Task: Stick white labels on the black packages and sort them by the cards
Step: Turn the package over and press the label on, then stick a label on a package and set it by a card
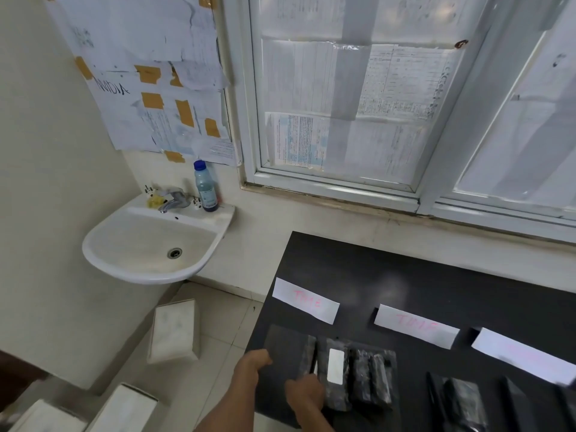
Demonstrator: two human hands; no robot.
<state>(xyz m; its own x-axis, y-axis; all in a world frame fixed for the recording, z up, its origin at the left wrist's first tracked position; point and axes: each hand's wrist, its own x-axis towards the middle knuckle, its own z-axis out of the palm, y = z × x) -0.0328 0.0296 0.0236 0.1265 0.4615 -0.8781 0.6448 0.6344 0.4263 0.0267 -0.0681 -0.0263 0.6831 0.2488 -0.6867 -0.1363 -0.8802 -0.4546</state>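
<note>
The person's forearms (223, 406) are uncovered as far as the lower edge of the view allows. The left hand (253, 366) and the right hand (307, 395) are bare too. Motion blur softens the fingers, so any small ornament probably could not be made out.

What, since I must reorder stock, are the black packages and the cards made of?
Black packages: seemingly thin plastic film, glossy, going by crinkles and grey glints. Cards: probably plain matte white paper, flat strips bearing faint pinkish handwriting.
</note>
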